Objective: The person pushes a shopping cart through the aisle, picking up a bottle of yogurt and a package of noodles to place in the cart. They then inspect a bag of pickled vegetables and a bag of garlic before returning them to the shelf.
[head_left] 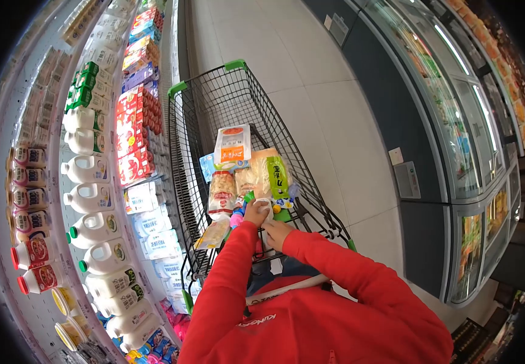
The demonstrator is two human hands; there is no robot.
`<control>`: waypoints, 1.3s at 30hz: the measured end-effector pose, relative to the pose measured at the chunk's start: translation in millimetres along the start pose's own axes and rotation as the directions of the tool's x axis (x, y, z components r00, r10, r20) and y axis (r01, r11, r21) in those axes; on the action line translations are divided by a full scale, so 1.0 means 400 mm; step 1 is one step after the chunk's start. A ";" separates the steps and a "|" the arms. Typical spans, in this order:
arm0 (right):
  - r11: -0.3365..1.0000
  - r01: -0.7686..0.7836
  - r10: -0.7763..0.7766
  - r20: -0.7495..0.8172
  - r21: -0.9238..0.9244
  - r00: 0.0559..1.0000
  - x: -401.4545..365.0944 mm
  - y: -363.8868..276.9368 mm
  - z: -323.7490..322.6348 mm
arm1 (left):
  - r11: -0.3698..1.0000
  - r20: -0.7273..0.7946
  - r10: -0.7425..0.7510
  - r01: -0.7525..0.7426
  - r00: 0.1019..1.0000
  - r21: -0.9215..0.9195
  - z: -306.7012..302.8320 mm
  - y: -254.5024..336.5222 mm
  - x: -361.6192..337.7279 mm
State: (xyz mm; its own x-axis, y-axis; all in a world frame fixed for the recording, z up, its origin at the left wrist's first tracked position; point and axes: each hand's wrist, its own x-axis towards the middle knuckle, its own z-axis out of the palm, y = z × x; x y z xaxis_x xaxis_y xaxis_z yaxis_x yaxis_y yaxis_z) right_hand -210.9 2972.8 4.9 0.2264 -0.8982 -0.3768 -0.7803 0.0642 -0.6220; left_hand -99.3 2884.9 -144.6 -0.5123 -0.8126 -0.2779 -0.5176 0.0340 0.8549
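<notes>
My left hand (255, 212) and my right hand (277, 234) are close together over the near end of a wire shopping cart (262, 106). Between them is a small white item (265, 206), which my left hand's fingers close around. My right hand's fingertips touch its lower edge; how firmly they hold it is unclear. In the cart just beyond lie a red-labelled pack (222, 193), a pack with a green label (277, 176) and a white and orange package (233, 145). A flat clear pack (213, 234) rests left of my hands.
Dairy shelves with white jugs (89, 198) and red cartons (131, 136) run along the cart's left side. Glass-fronted freezers (457, 121) stand to the right, across the tiled floor (323, 115). The cart's green corner caps (235, 64) mark its far end.
</notes>
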 end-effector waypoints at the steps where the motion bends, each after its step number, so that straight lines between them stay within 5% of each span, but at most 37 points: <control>1: 1.000 0.028 -0.026 -0.136 0.014 0.990 -0.029 -0.014 -0.032 | 0.999 -0.018 0.014 -0.013 1.000 0.039 0.003 -0.004 0.004; 3: 0.995 0.090 -0.066 -0.410 0.040 0.910 -0.095 -0.048 -0.092 | 0.999 -0.010 0.000 0.001 1.000 0.040 -0.007 0.004 0.007; 6: 0.986 0.049 -0.120 -0.475 -0.160 0.872 -0.198 -0.034 -0.107 | 0.996 0.065 -0.070 0.073 0.995 -0.044 -0.029 0.053 0.012; 12: 0.932 -0.119 -0.077 -0.509 -0.342 0.857 -0.224 -0.014 -0.093 | 0.986 -0.018 -0.167 0.167 0.986 0.000 -0.033 0.023 0.019; 13: 0.889 -0.069 -0.202 -0.522 -0.452 0.829 -0.204 -0.021 -0.110 | 0.981 -0.013 -0.191 0.192 0.981 0.024 -0.048 0.051 0.016; 16: 0.941 -0.096 -0.048 -0.409 -0.324 0.911 -0.171 -0.009 -0.116 | 0.986 -0.042 -0.162 0.163 0.986 0.023 -0.057 0.059 0.021; 19: 0.936 -0.071 -0.095 -0.441 -0.345 0.892 -0.158 -0.011 -0.134 | 0.952 0.003 -0.284 0.282 0.959 0.116 -0.132 0.109 0.022; 20: 0.939 -0.068 -0.099 -0.454 -0.338 0.886 -0.151 -0.007 -0.135 | 0.953 -0.046 -0.213 0.218 0.976 0.212 -0.118 0.047 0.050; 24: 0.938 -0.078 -0.088 -0.450 -0.338 0.889 -0.128 -0.011 -0.161 | 0.976 -0.076 -0.186 0.193 0.980 0.100 -0.217 0.062 0.030; 28: 0.943 -0.026 -0.173 -0.556 -0.332 0.813 -0.093 -0.016 -0.190 | 0.998 -0.491 -0.008 -0.021 0.871 -0.055 -0.363 0.241 -0.141; 30: 0.942 -0.042 -0.165 -0.569 -0.333 0.805 -0.071 -0.001 -0.192 | 0.987 -0.622 0.145 -0.074 0.769 0.139 -0.411 0.264 -0.239; 33: 0.934 -0.082 -0.134 -0.553 -0.349 0.822 -0.029 0.022 -0.193 | 0.979 -0.729 0.033 0.123 0.684 0.160 -0.418 0.211 -0.348; 36: 0.928 -0.043 -0.195 -0.580 -0.370 0.791 0.008 0.025 -0.225 | 0.919 -0.693 -0.245 0.391 0.678 0.057 -0.451 0.141 -0.297; 37: 0.927 -0.013 -0.229 -0.591 -0.376 0.773 0.024 0.032 -0.230 | 0.904 -0.722 -0.186 0.405 0.667 0.141 -0.464 0.174 -0.277; 38: 0.923 0.017 -0.264 -0.602 -0.384 0.754 0.039 0.039 -0.237 | 0.808 -0.645 -0.373 0.575 0.667 0.128 -0.470 0.211 -0.259; 39: 0.932 0.018 -0.246 -0.597 -0.361 0.763 0.051 0.037 -0.248 | 0.795 -0.648 -0.380 0.591 0.660 0.135 -0.478 0.235 -0.244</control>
State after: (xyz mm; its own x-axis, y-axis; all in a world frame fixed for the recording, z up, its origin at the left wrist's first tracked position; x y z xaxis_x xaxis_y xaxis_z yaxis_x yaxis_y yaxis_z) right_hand -275.7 2912.5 56.2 0.0167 -0.9613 0.2752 -0.9341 -0.1131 -0.3385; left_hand 33.0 2856.1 46.8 0.3024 -0.9262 -0.2251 -0.8069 -0.3745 0.4567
